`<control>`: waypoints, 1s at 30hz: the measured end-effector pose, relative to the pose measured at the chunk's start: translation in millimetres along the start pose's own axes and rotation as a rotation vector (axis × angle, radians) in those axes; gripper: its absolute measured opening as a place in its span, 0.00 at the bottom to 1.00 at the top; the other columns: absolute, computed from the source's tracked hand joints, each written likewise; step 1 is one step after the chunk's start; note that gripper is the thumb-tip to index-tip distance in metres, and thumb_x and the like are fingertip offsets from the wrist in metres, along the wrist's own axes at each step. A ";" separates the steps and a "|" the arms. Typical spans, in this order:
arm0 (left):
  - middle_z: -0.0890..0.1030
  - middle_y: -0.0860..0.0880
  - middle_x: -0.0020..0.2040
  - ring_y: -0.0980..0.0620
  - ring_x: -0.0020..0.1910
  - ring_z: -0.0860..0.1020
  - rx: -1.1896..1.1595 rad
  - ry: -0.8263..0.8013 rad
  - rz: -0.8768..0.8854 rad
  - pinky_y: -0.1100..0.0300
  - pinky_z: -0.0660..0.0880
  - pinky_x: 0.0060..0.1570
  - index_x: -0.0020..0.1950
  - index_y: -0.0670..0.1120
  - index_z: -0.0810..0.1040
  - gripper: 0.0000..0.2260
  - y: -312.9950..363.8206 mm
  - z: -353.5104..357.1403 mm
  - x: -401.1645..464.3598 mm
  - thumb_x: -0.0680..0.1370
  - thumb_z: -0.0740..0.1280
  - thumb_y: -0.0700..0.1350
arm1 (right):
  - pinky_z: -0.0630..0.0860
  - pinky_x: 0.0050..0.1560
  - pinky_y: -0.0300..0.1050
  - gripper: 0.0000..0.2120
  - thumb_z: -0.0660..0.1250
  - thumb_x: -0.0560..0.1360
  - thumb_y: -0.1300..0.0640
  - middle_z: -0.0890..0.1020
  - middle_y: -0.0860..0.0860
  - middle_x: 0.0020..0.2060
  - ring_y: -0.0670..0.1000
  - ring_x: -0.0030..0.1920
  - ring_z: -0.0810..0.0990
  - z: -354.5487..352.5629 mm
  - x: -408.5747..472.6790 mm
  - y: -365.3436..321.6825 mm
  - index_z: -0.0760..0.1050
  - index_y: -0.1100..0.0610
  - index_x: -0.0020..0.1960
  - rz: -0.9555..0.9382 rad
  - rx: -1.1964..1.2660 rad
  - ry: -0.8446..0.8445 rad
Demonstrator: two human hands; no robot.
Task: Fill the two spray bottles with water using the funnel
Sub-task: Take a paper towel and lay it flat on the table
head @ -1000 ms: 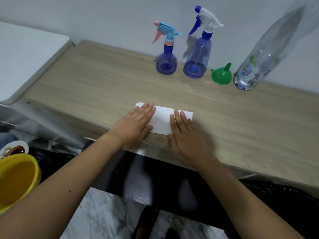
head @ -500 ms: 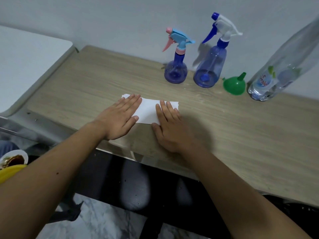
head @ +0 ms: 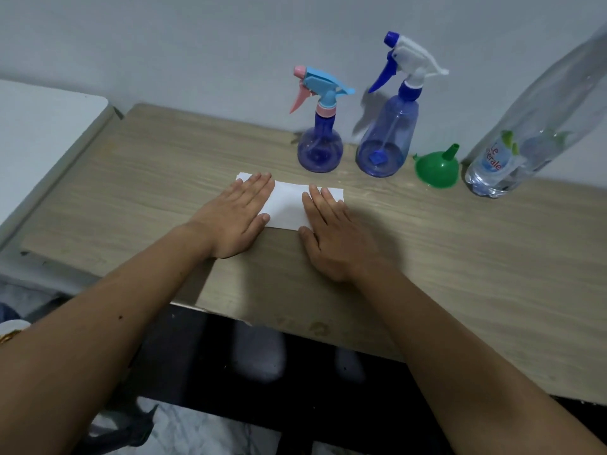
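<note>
Light on my head cam is dim, cool and diffuse. Spray bottles throw soft shadows left onto the wall; fainter shadow right of my right hand. No glare. Wide-angle bend stretches the water bottle at the right edge. Floor under the table is soft and dark.

Behind the paper on the table, left to right: small sprayer, tall sprayer, funnel, water bottle.
</note>
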State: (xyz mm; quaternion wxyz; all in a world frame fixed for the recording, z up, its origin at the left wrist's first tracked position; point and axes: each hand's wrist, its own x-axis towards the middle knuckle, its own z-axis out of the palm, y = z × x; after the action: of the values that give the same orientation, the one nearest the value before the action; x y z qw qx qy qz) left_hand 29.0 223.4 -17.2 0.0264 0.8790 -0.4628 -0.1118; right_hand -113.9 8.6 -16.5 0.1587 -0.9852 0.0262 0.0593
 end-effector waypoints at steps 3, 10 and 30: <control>0.42 0.44 0.90 0.48 0.89 0.40 -0.007 -0.010 0.010 0.58 0.31 0.83 0.89 0.43 0.41 0.40 14.2 -1.1 14.5 0.81 0.34 0.63 | 0.40 0.85 0.51 0.32 0.46 0.87 0.43 0.42 0.50 0.86 0.49 0.85 0.39 -3.0 -5.5 16.1 0.41 0.53 0.86 0.016 -0.001 0.016; 0.42 0.43 0.90 0.47 0.89 0.40 0.002 -0.015 0.029 0.55 0.33 0.85 0.89 0.42 0.41 0.41 56.1 1.3 41.8 0.80 0.33 0.63 | 0.43 0.85 0.52 0.32 0.48 0.87 0.44 0.46 0.50 0.86 0.49 0.86 0.42 -13.5 -29.0 56.8 0.45 0.54 0.86 0.047 -0.015 0.060; 0.42 0.43 0.90 0.47 0.89 0.40 0.001 -0.025 0.067 0.53 0.35 0.85 0.89 0.42 0.41 0.43 186.7 15.1 74.4 0.78 0.32 0.64 | 0.49 0.84 0.52 0.32 0.46 0.85 0.46 0.53 0.53 0.86 0.52 0.86 0.51 -27.5 -134.7 141.6 0.52 0.56 0.86 0.196 -0.061 0.179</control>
State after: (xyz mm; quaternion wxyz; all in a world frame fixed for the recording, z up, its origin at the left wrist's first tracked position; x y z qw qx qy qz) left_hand -84.5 56.9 -16.7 0.0236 0.8616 -0.4922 -0.1217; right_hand -254.5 -130.0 -17.6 0.1192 -0.9836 0.1346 -0.0131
